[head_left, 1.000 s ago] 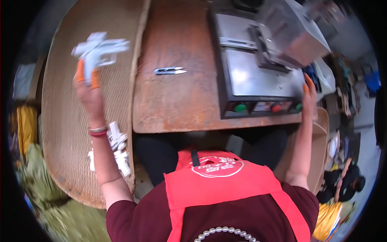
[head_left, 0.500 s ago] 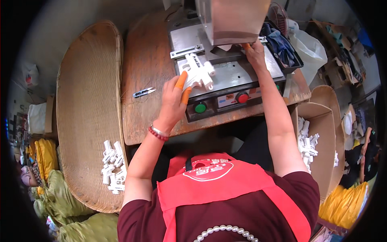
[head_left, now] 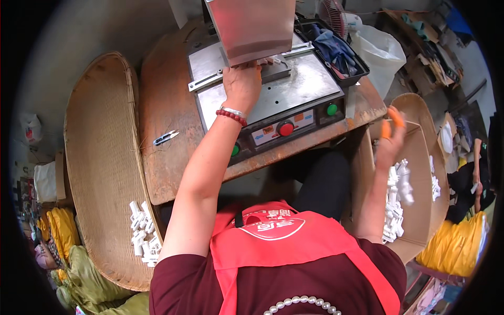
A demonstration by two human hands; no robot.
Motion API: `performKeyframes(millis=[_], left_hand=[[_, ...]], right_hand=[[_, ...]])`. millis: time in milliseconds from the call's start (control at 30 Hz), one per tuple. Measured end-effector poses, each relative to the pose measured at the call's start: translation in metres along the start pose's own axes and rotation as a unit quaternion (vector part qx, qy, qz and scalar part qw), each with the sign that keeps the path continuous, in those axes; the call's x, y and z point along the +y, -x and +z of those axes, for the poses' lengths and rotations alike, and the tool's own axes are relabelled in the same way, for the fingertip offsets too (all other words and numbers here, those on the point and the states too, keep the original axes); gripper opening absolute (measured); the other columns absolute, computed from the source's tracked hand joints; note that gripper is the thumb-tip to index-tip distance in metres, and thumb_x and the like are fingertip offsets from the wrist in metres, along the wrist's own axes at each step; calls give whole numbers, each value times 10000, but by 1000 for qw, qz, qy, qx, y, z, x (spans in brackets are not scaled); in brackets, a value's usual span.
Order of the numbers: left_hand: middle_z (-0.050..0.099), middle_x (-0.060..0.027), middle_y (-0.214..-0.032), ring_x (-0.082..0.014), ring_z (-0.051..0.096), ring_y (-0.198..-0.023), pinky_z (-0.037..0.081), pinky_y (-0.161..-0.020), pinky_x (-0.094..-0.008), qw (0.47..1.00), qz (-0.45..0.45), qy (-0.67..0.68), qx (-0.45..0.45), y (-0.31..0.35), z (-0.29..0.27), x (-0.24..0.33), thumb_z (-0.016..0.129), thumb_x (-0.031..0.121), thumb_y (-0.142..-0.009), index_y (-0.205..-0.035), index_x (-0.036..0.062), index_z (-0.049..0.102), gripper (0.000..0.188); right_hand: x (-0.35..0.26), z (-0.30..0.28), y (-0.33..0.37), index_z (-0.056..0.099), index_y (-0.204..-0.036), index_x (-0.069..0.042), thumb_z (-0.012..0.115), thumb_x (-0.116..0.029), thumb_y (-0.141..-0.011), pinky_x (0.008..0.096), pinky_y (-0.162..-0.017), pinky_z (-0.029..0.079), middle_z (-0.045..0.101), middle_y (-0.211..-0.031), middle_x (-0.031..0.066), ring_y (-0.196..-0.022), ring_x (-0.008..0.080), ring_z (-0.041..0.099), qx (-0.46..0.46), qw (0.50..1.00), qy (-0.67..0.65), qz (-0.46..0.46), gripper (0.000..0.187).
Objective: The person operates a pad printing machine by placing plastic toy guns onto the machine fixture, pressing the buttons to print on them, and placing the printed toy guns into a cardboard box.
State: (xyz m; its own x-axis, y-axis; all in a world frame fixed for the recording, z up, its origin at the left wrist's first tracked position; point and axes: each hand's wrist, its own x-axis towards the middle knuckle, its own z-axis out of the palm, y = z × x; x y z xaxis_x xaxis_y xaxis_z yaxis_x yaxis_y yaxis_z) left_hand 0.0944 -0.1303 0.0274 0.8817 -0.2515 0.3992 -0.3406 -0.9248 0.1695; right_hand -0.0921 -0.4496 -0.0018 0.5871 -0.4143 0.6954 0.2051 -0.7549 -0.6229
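Observation:
My left hand (head_left: 242, 88) reaches under the box-shaped metal head (head_left: 257, 29) of a tabletop press. Its fingertips are mostly hidden there, closed at a white plastic pistol-shaped part (head_left: 270, 61) that shows just beyond them on the dark block (head_left: 278, 73). My right hand (head_left: 392, 139), with orange finger covers, is raised over the cardboard box (head_left: 417, 210) at the right. Its fingers are apart with nothing in them. Below it, a blurred white part (head_left: 403, 181) is in motion above the pile of white pistol-shaped parts (head_left: 392, 215) in the box.
A long woven tray (head_left: 100, 173) stands at left with several white parts (head_left: 144, 231) near its front edge. Blue thread snips (head_left: 166, 138) lie on the wooden table (head_left: 165, 100). Behind the press are a black bin of cloth (head_left: 336, 50) and a fan (head_left: 332, 16).
My left hand has brought the white part from the press's front left to under its head. My right hand has left the press and swung right over the box. The view has shifted.

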Motion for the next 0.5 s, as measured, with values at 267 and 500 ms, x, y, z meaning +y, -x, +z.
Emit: performKeyframes(millis=[267,500], left_hand=[[356,-202,-1471,-447,297,-1356,282,-1084,-542,987,74,9,-144,149,-55,-63,694,466,-792,-1468,217,353,797],[401,-185,-1419,-393,352,-1332,377,-1038,-475,983,101,153,20,192,-45,-112,699,231,-812,-1355,130,477,595]], right_hand=[[60,100,-7,362,-1427,-8,724,-279,-830,343,-1109,268,413,-1436,155,-1344,266,361,-339,916,-169,129,750],[116,114,0,428,-1373,-14,648,-238,-914,298,-989,366,533,-1271,63,-1133,153,498,-298,936,-128,139,556]])
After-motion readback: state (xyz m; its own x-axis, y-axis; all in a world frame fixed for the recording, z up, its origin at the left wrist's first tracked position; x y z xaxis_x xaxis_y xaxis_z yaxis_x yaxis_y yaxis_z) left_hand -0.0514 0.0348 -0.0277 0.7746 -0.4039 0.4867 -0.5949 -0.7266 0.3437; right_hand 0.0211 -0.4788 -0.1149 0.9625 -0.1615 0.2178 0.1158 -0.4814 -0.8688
